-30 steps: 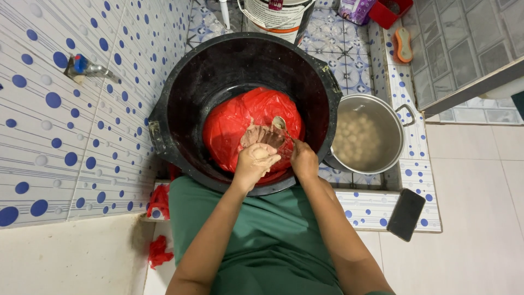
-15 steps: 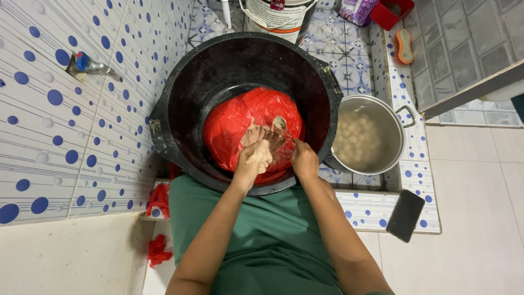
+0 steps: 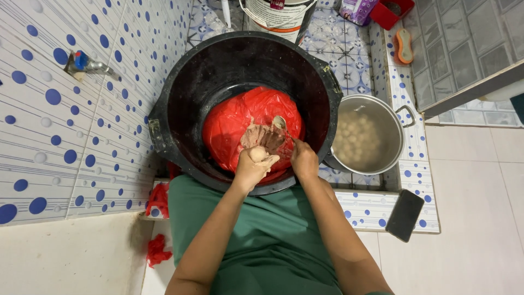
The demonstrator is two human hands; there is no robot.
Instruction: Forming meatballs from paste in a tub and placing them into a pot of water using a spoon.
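Note:
A large black tub [image 3: 180, 98] stands before me with a red plastic bag [image 3: 234, 125] inside it. Pinkish-brown paste [image 3: 267, 136] lies in the bag. My left hand [image 3: 252, 166] is closed around a lump of the paste, and a round ball of it bulges out at the top of the fist. My right hand [image 3: 303, 158] holds a metal spoon [image 3: 281, 124] whose bowl rests in the paste. Both hands hover over the near rim of the tub.
A steel pot [image 3: 390, 150] of water with several pale balls sits right of the tub. A dark phone [image 3: 405, 214] lies on the tiled ledge. A white bucket [image 3: 278, 16], a red container [image 3: 388, 12] and a tap [image 3: 87, 64] are nearby.
My left hand has squeezed tighter and drawn back toward me, pushing a ball of paste out of the fist. The spoon hand stays close beside it.

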